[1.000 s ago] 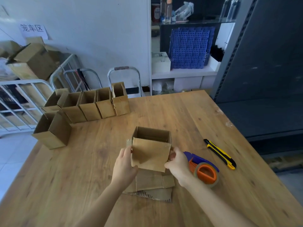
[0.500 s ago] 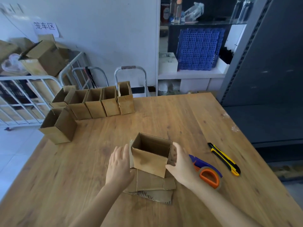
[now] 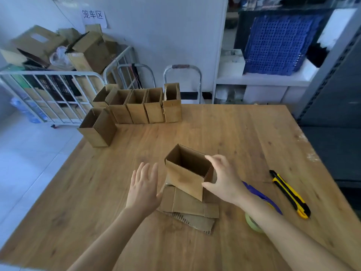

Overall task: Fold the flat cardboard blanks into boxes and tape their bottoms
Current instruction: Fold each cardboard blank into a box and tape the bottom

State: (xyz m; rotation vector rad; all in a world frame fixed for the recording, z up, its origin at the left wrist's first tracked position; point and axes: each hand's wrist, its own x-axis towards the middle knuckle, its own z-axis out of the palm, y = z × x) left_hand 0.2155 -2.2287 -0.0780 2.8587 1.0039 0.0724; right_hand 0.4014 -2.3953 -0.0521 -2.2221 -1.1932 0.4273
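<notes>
An open-topped cardboard box [image 3: 185, 178] stands tilted over a small stack of flat cardboard blanks [image 3: 187, 207] near the table's front. My right hand [image 3: 224, 178] grips the box's right corner, thumb on the front face and fingers over the rim. My left hand [image 3: 144, 185] hovers flat and spread just left of the box, apart from it. The tape dispenser [image 3: 256, 194], blue with a pale tape roll, lies behind my right forearm and is mostly hidden.
A row of several folded boxes [image 3: 144, 108] stands at the table's far left, with one more box [image 3: 97, 128] in front of it. A yellow and black utility knife [image 3: 289, 193] lies at right. The wooden table [image 3: 224, 130] ends by a white cage trolley [image 3: 48, 94].
My left hand has let go of the box and drawn away to the left, fingers spread. My right hand has shifted up onto the box's right corner, and the box has turned and tilted.
</notes>
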